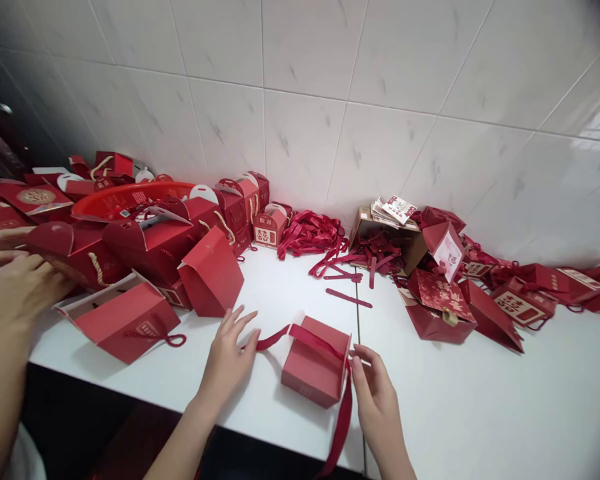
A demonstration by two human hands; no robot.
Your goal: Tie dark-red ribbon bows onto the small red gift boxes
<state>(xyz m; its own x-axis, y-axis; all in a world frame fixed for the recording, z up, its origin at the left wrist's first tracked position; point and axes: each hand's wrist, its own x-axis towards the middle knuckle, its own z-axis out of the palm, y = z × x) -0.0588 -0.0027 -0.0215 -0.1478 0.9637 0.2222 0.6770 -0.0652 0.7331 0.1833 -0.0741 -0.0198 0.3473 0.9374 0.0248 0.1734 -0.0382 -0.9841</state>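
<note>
A red gift box (313,370) lies on its side on the white table in front of me. A dark red ribbon (344,407) runs across its top; one end trails left to my thumb, the other hangs over the table's front edge. My left hand (230,353) is open, fingers spread, with the ribbon's left end passing by its thumb. My right hand (375,387) stands at the box's right edge, its loosely bent fingers apart and the fingertips close to the ribbon. Whether they touch it is hard to see.
At left, another person's hands (35,280) are among red boxes (130,320) and an orange-red basket (115,202). A ribbon pile (313,233), loose strips (349,298) and an open carton (413,247) lie behind. More red boxes (440,307) stand right, before a tiled wall.
</note>
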